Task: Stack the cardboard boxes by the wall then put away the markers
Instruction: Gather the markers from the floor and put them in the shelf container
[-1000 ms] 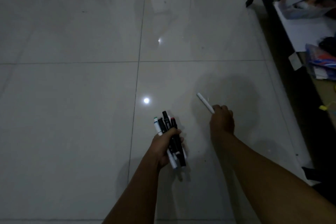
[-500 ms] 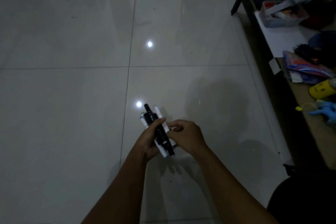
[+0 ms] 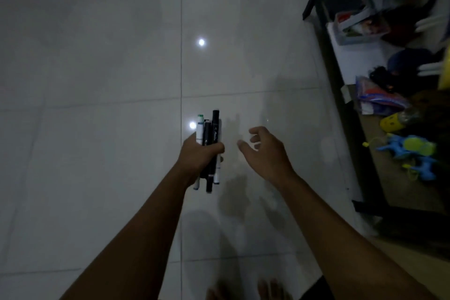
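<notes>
While the markers [image 3: 209, 151] stand in a bunch above the shiny floor [image 3: 97, 80], the left hand [image 3: 198, 156] grips them tight. Just beside, the right hand [image 3: 266, 151] holds nothing, fingers loose.

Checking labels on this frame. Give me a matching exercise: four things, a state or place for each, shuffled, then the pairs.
Things:
1. left hand
2. right hand
3. markers
4. blue toy

States or places:
A. on the low shelf at the right
B. bunched in a fist above the floor
C. open, holding nothing
D. gripping a bundle

Pairs: 1-D, 2-C, 3-B, 4-A
</notes>
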